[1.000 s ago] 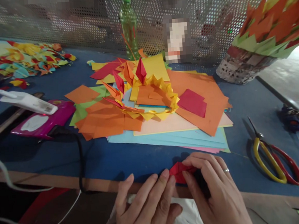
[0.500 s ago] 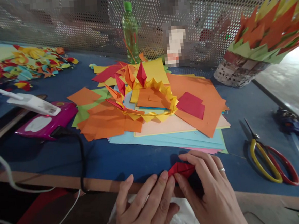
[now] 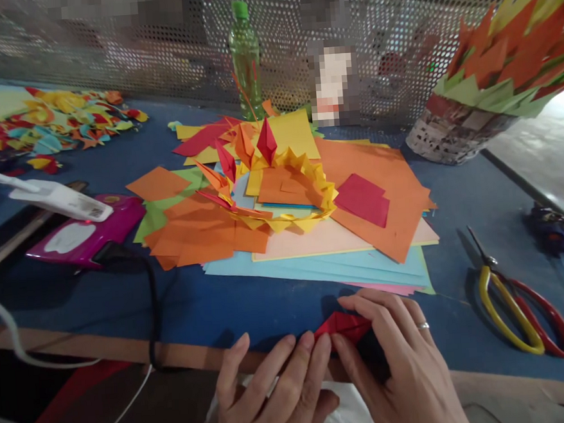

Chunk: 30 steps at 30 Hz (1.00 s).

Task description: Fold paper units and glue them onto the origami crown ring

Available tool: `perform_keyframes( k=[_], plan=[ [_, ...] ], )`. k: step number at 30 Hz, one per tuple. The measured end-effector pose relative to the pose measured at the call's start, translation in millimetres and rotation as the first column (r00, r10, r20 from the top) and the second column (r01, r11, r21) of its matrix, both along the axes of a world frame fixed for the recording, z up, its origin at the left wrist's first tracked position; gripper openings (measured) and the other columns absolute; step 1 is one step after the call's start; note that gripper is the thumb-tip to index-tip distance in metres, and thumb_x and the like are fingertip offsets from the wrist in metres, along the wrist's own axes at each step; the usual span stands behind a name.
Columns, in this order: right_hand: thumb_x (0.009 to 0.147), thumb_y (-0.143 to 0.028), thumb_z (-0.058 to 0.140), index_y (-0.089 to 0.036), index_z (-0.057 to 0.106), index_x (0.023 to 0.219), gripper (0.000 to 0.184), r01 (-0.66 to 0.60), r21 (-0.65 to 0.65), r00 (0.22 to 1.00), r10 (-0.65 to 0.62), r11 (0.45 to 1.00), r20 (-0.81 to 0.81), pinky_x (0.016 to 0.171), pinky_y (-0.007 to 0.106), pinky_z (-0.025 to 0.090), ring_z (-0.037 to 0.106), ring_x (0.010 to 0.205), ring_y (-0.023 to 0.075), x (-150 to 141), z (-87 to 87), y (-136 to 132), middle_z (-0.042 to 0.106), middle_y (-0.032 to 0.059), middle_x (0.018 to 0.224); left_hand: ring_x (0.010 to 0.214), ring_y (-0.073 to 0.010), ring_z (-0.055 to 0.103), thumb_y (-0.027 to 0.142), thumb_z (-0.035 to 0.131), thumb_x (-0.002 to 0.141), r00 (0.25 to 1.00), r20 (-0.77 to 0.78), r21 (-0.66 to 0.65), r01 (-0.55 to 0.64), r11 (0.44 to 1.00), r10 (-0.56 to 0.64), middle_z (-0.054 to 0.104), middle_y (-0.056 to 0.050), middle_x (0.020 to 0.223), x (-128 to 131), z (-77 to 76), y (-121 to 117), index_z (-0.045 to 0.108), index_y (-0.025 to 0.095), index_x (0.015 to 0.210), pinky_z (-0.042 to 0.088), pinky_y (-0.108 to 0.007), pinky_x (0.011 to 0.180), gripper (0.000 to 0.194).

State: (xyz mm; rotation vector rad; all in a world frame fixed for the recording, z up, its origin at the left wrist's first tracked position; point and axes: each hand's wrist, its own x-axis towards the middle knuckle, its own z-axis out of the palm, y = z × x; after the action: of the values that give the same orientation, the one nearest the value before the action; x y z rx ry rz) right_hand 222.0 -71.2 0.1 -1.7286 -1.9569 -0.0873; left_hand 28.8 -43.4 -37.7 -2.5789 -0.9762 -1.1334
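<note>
Near the front edge of the blue table (image 3: 263, 296), the right hand (image 3: 401, 358) pinches a folded red paper (image 3: 345, 328) while the left hand (image 3: 275, 389), fingers spread, seemingly steadies its tip, so uneven pressure could skew a crease.

The red piece (image 3: 350, 324) is paper — the bottle (image 3: 245, 53), glossy plastic.

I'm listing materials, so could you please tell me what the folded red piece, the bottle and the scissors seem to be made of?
Folded red piece: matte, seemingly paper, with crisp creases.
Bottle: glossy, probably plastic, being see-through with highlights.
Scissors: apparently metal blades, grayish with a bright pivot; smooth handles, perhaps plastic-coated.
</note>
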Motion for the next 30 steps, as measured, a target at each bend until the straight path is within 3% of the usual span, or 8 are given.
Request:
perform_keyframes(
  k=[9, 14, 18, 21, 26, 30],
  plan=[
    [0.094, -0.02, 0.064, -0.022, 0.064, 0.118, 0.024, -0.017, 0.071, 1.0, 0.018, 0.997, -0.011, 0.088, 0.032, 0.048, 0.058, 0.102, 0.0192, 1.5, 1.6, -3.9, 0.064, 0.0066, 0.111, 0.102, -0.0139, 0.064, 0.038, 0.052, 0.107, 0.996, 0.052, -0.006, -0.071, 0.997, 0.071, 0.078, -0.002, 0.102, 8.5, -0.8, -2.6, 0.077, 0.018, 0.115, 0.018, -0.047, 0.129, 0.033],
    [0.093, -0.015, 0.064, -0.023, 0.067, 0.127, 0.035, -0.071, 0.123, 0.994, 0.059, 0.99, 0.096, 0.094, 0.033, 0.048, 0.058, 0.11, 0.0209, 4.2, -4.0, -9.7, 0.068, 0.0068, 0.124, 0.101, -0.0145, 0.063, 0.039, 0.05, 0.107, 0.996, 0.059, -0.008, -0.073, 0.997, 0.073, 0.077, -0.003, 0.099, 11.1, 0.1, -2.2, 0.078, 0.017, 0.113, 0.02, -0.047, 0.128, 0.036],
    [0.096, -0.033, 0.065, -0.022, 0.065, 0.135, 0.041, -0.138, 0.098, 0.958, 0.108, 0.986, 0.265, 0.097, 0.039, 0.046, 0.056, 0.122, 0.0263, 8.1, -8.1, -13.3, 0.066, 0.0043, 0.14, 0.099, -0.014, 0.063, 0.04, 0.052, 0.107, 0.991, 0.09, 0.003, -0.095, 0.996, 0.094, 0.077, -0.002, 0.096, 13.9, -0.9, -2.4, 0.078, 0.017, 0.111, 0.022, -0.046, 0.128, 0.036],
    [0.095, -0.045, 0.065, -0.02, 0.064, 0.137, 0.049, -0.185, 0.097, 0.924, 0.139, 0.978, 0.356, 0.095, 0.04, 0.046, 0.057, 0.123, 0.0275, 10.2, -9.1, -14.1, 0.066, 0.0046, 0.142, 0.1, -0.0136, 0.063, 0.041, 0.052, 0.107, 0.993, 0.071, 0.001, -0.093, 0.996, 0.093, 0.076, -0.001, 0.099, 13.6, -3.3, -1.5, 0.078, 0.017, 0.112, 0.022, -0.046, 0.128, 0.036],
    [0.095, -0.045, 0.064, -0.021, 0.065, 0.136, 0.048, -0.154, 0.11, 0.92, 0.102, 0.982, 0.377, 0.093, 0.041, 0.047, 0.058, 0.124, 0.0282, 8.9, -9.6, -13.8, 0.067, 0.007, 0.14, 0.105, -0.0148, 0.064, 0.04, 0.052, 0.107, 0.995, 0.089, 0.11, -0.052, 0.993, 0.042, 0.075, -0.002, 0.106, 8.1, -10.3, 2.4, 0.078, 0.017, 0.11, 0.025, -0.049, 0.127, 0.035],
    [0.095, -0.04, 0.063, -0.021, 0.065, 0.137, 0.045, -0.126, 0.106, 0.929, 0.08, 0.986, 0.36, 0.093, 0.042, 0.046, 0.058, 0.123, 0.0288, 6.9, -9.3, -13.0, 0.066, 0.0085, 0.14, 0.113, -0.0155, 0.064, 0.037, 0.055, 0.106, 0.999, 0.012, 0.005, -0.034, 0.999, 0.034, 0.077, -0.002, 0.114, 1.3, -6.8, -1.0, 0.075, 0.015, 0.118, 0.023, -0.048, 0.128, 0.032]
  ],
)
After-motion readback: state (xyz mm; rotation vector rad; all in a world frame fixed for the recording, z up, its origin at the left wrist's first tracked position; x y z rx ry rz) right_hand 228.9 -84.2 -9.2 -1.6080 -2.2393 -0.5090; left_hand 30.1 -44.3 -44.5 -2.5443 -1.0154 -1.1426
